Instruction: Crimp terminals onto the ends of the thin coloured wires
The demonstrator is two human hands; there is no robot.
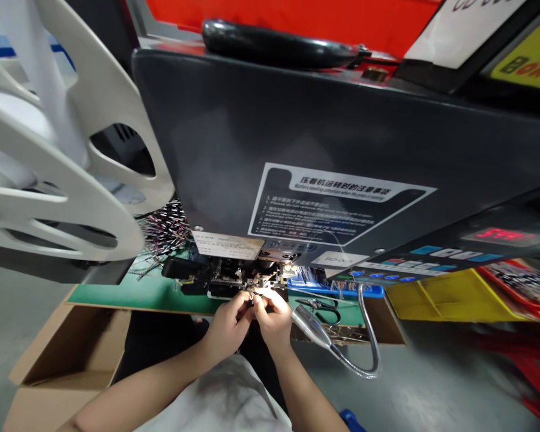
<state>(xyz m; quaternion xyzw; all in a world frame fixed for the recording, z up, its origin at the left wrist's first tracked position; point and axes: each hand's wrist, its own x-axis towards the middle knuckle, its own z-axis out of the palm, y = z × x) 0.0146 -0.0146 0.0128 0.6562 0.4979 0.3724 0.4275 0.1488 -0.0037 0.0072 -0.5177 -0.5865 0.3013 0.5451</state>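
My left hand (pixel 231 321) and my right hand (pixel 272 315) meet at the front of a crimping press (pixel 207 150). The fingers of both are pinched together around thin wires (pixel 252 296), which the fingertips mostly cover. Just beyond the fingertips is the press's metal crimping head (pixel 245 277), lit from the right. The exact ends of the wires are too small to make out.
A bundle of wires (pixel 166 228) lies left on the green bench top (pixel 130 291). Right of my hands are black-handled scissors (pixel 326 309), a bendable lamp (pixel 312 327) and a blue tray (pixel 371 291). A white reel (pixel 117 198) stands left, a cardboard box (pixel 40 354) below.
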